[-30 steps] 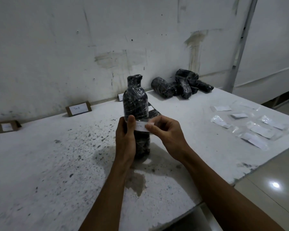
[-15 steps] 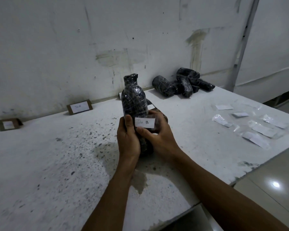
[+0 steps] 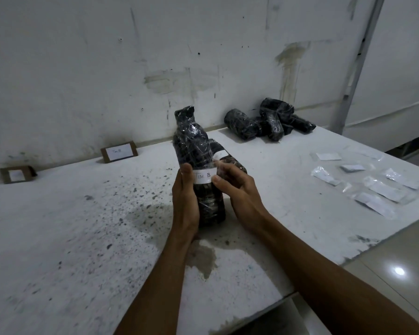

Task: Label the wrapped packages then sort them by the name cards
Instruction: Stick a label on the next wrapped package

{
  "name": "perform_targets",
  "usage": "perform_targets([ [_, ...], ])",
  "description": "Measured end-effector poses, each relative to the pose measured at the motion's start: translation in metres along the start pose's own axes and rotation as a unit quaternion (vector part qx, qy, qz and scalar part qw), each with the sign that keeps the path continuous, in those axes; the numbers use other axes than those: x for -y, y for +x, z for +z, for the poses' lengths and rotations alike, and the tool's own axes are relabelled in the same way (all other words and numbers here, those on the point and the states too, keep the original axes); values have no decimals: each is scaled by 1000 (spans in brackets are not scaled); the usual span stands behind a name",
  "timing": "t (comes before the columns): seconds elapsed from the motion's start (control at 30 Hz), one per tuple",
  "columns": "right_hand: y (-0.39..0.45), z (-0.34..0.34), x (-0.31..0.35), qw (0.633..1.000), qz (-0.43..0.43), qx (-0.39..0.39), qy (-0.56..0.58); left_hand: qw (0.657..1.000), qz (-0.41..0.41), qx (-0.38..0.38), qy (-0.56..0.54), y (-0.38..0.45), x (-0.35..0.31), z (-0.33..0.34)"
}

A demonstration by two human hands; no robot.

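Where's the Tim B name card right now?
Head view: the Tim B name card leans against the back wall, left of the held wrapped bottle.

The wrapped package [image 3: 192, 146] is glossy black under clear film, its label [image 3: 204, 176] white with dark handwriting. Brown name cards [image 3: 119, 152] carry white slips (the table [image 3: 70, 226] is white, speckled grey-black).

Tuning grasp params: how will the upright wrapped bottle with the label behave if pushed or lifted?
The wrapped bottle is tall on a narrow base, so a high push would likely tip it. Its glossy film probably makes it slippery; both hands, left hand and right hand, steady it. Laid flat like the packages by the wall, it would probably roll.
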State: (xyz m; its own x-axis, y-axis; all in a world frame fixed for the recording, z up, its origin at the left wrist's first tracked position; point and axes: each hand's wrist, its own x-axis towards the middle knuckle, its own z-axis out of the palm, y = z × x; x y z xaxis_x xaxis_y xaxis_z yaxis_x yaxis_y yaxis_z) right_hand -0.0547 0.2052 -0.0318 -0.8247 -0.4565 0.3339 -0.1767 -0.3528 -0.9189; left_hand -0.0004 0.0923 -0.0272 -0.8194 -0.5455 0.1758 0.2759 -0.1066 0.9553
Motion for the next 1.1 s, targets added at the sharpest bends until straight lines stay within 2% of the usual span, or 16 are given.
perform_targets([
  [0.2,1,-1,-2,1000,2,-9,-23,1000,2,23,9,3,-4,-3],
  [0.37,0,1,-1,998,11,-4,-58,1000,8,7,2,4,-5,-4],
  [0.7,-2,6,-7,988,-47,-14,-149,999,25,5,20,5,-9,-4],
  [0.8,-3,5,-8,984,-62,-12,-168,997,49,-1,60,5,-7,-1],
  [0.87,-3,4,-8,983,-69,-9,-172,994,67,-6,82,5,-6,0],
  [1.1,-4,5,-5,985,-80,15,-155,997,58,5,53,8,-9,-2],
])
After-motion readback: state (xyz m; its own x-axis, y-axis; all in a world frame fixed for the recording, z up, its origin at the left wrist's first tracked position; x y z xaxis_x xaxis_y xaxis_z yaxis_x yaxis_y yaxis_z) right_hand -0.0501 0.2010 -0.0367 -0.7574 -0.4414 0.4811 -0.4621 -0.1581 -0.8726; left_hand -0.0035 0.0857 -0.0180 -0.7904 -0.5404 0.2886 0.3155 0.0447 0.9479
